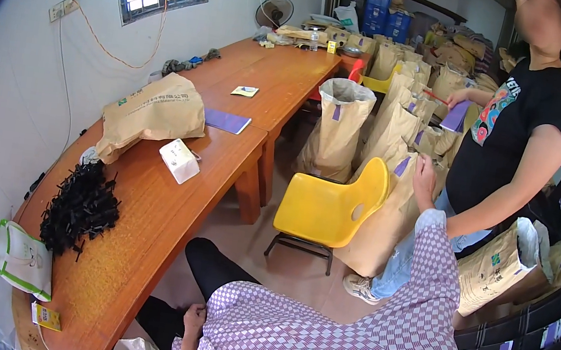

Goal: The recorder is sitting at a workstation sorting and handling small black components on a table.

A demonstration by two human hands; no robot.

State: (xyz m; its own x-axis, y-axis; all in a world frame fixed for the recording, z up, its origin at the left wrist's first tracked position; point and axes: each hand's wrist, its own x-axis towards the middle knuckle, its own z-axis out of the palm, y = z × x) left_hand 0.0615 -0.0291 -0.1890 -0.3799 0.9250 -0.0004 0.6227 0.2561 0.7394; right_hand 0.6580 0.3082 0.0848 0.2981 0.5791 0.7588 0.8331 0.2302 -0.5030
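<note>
My right hand [424, 180] is stretched forward, its fingers curled at the upper edge of a brown paper sack [374, 240] with a purple tag [402, 165]. The fingertips seem to pinch that edge, though the grip is partly hidden. Low beside my lap, my left hand [194, 319] is loosely closed against my patterned garment [315, 342], with nothing visible in it. Between the sack and the table stands a yellow plastic chair [318, 208]. Another person in a black shirt [529, 116] stands close on the right, holding a purple booklet [455, 117] and a red pen [435, 96].
The long wooden table [225, 161] bears a pile of black pieces [81, 205], a filled paper sack [154, 112], a white box [179, 161] and a purple folder [227, 122]. An open sack [335, 129] stands beyond the chair. Black crates [520, 348] are at lower right.
</note>
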